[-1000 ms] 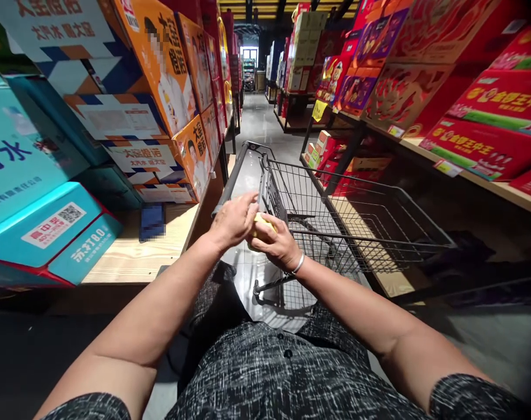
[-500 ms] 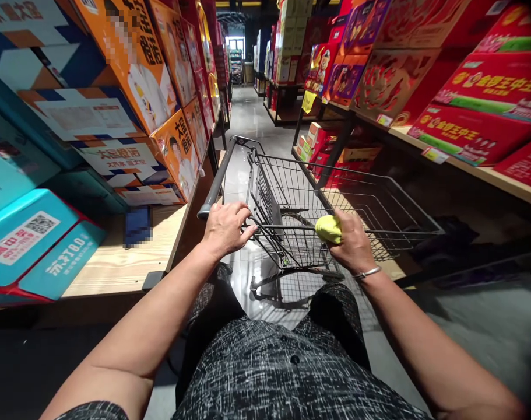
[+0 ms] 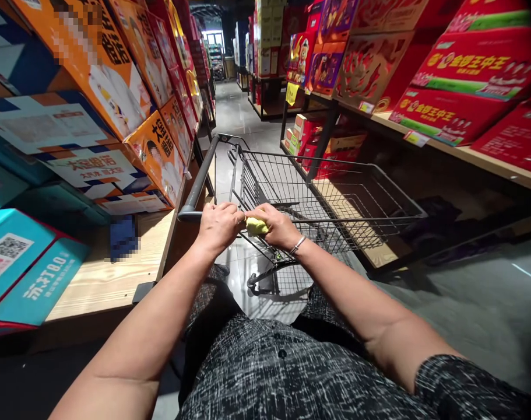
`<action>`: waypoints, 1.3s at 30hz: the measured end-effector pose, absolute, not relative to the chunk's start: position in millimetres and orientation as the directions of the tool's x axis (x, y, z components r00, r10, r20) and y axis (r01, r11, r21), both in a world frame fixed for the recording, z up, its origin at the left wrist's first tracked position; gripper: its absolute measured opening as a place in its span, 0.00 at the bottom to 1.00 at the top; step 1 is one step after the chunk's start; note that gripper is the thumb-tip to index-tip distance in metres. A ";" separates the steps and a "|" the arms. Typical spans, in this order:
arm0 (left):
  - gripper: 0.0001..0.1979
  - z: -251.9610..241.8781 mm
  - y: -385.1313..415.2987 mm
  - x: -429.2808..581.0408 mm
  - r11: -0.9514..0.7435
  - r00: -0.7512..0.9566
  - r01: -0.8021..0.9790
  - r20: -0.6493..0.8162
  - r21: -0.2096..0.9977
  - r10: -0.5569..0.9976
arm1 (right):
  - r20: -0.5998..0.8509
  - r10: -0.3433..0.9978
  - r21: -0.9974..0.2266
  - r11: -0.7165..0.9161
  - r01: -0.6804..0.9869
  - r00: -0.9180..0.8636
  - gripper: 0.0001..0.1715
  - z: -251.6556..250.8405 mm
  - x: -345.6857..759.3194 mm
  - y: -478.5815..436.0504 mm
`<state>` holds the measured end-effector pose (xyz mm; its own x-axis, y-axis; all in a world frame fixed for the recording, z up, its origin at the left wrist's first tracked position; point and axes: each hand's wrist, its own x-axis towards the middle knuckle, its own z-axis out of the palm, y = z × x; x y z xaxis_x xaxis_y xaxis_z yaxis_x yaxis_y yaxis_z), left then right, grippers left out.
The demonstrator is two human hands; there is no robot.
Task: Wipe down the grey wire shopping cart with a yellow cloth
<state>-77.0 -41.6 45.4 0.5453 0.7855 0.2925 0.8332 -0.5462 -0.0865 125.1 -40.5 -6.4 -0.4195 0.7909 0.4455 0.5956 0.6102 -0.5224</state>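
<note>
A grey wire shopping cart [image 3: 361,220] stands sideways before me, its handle [image 3: 199,175] at the left end. My left hand [image 3: 219,228] is closed round the near top rail, just beside the handle's end. Bunched in my right hand [image 3: 279,227] is a yellow cloth [image 3: 257,226], pressed against the same rail. The two hands almost touch, and my right fingers partly hide the cloth. Through the wires the basket shows no goods.
At left, a wooden shelf [image 3: 90,280] carries orange drink cartons [image 3: 158,151], a teal box [image 3: 42,274] and a blurred dark blue item [image 3: 123,236]. The right-hand shelf [image 3: 457,153] holds red boxes [image 3: 470,70]. A tiled aisle [image 3: 236,105] runs ahead between the shelves.
My right hand has slid the yellow cloth leftward along the cart's rail, up to my left hand. My left hand keeps its hold on the rail. The view has shifted slightly.
</note>
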 end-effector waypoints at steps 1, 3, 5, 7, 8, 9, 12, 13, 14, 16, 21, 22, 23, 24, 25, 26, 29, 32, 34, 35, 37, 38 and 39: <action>0.07 45.5 -40.6 -78.1 -0.540 0.539 0.837 0.291 -0.085 0.790 | 0.449 0.780 -0.516 0.625 0.586 -0.436 0.29 -8.8 132.8 -40.0; 0.08 46.3 -39.6 -79.2 -0.537 0.534 0.840 0.287 -0.077 0.795 | 0.463 0.768 -0.509 0.640 0.576 -0.443 0.30 -14.5 155.4 -40.9; 0.07 47.5 -39.1 -79.5 -0.544 0.539 0.836 0.288 -0.069 0.791 | 0.480 0.772 -0.519 0.632 0.575 -0.416 0.31 -21.4 188.0 -43.7; 0.08 48.3 -38.4 -79.6 -0.550 0.546 0.832 0.294 -0.077 0.784 | 0.488 0.795 -0.532 0.599 0.599 -0.361 0.30 -29.3 229.9 -47.9; 0.08 48.6 -37.9 -79.8 -0.549 0.548 0.831 0.296 -0.088 0.782 | 0.486 0.809 -0.531 0.574 0.623 -0.330 0.30 -33.5 253.2 -50.4; 0.08 48.7 -37.3 -79.8 -0.547 0.550 0.831 0.296 -0.102 0.781 | 0.489 0.823 -0.527 0.542 0.655 -0.289 0.29 -37.7 276.9 -53.1; 0.08 48.0 -34.9 -79.5 -0.539 0.554 0.831 0.291 -0.137 0.780 | 0.527 0.839 -0.506 0.436 0.744 -0.133 0.24 -49.5 336.1 -60.2; 0.08 47.4 -33.8 -79.2 -0.537 0.554 0.831 0.292 -0.144 0.779 | 0.545 0.834 -0.500 0.402 0.767 -0.082 0.23 -52.9 347.4 -61.6; 0.08 46.5 -32.6 -78.9 -0.536 0.555 0.831 0.295 -0.149 0.778 | 0.562 0.826 -0.494 0.372 0.786 -0.037 0.22 -56.0 352.7 -62.2; 0.08 44.5 -29.6 -78.6 -0.538 0.558 0.829 0.306 -0.152 0.772 | 0.590 0.807 -0.484 0.334 0.809 0.021 0.22 -60.8 344.4 -60.7; 0.07 40.0 -19.2 -82.4 -0.539 0.557 0.828 0.331 -0.152 0.762 | 0.663 0.748 -0.417 0.388 0.822 -0.016 0.24 -65.7 251.0 -45.6; 0.07 39.8 -17.2 -83.8 -0.539 0.556 0.829 0.334 -0.152 0.761 | 0.678 0.734 -0.396 0.414 0.820 -0.043 0.24 -66.5 230.6 -42.2; 0.07 39.8 -15.4 -85.2 -0.538 0.556 0.829 0.338 -0.153 0.760 | 0.690 0.721 -0.377 0.432 0.820 -0.063 0.24 -67.6 212.6 -39.0; 0.08 39.9 -13.9 -86.5 -0.537 0.555 0.829 0.341 -0.155 0.759 | 0.700 0.710 -0.355 0.447 0.821 -0.084 0.24 -69.1 198.0 -36.3; 0.08 40.3 -12.7 -87.7 -0.535 0.554 0.830 0.343 -0.156 0.759 | 0.708 0.699 -0.336 0.461 0.821 -0.103 0.23 -70.9 187.3 -34.0; 0.08 40.7 -11.9 -88.8 -0.534 0.552 0.831 0.344 -0.156 0.759 | 0.712 0.691 -0.319 0.477 0.819 -0.125 0.22 -72.7 181.0 -32.2; 0.08 42.1 -11.8 -91.1 -0.536 0.549 0.832 0.339 -0.140 0.764 | 0.712 0.671 -0.293 0.553 0.780 -0.208 0.19 -77.2 189.2 -30.9; 0.07 42.6 -14.4 -93.3 -0.539 0.543 0.834 0.341 -0.115 0.767 | 0.698 0.677 -0.336 0.596 0.729 -0.233 0.17 -78.5 235.7 -36.3; 0.07 42.3 -17.2 -94.8 -0.535 0.538 0.837 0.349 -0.113 0.768 | 0.686 0.707 -0.393 0.562 0.728 -0.175 0.16 -78.7 281.0 -43.2; 0.07 42.1 -19.0 -95.3 -0.532 0.536 0.839 0.351 -0.116 0.768 | 0.681 0.720 -0.421 0.534 0.733 -0.133 0.17 -79.1 304.5 -47.1; 0.07 41.3 -23.4 -94.8 -0.525 0.531 0.842 0.355 -0.120 0.770 | 0.690 0.724 -0.453 0.461 0.763 -0.027 0.19 -80.8 344.7 -54.6; 0.07 40.6 -26.0 -93.5 -0.523 0.527 0.844 0.362 -0.118 0.769 | 0.696 0.717 -0.461 0.413 0.785 0.032 0.19 -82.3 358.1 -57.7; 0.06 39.6 -28.7 -91.2 -0.525 0.524 0.844 0.376 -0.111 0.764 | 0.702 0.707 -0.463 0.363 0.808 0.084 0.19 -84.1 365.1 -60.1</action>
<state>-91.2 -28.7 39.6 0.5244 0.7638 0.3764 0.8440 -0.5247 -0.1112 365.1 -60.1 -84.1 0.0845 0.7072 0.7020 0.8082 0.3634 -0.4634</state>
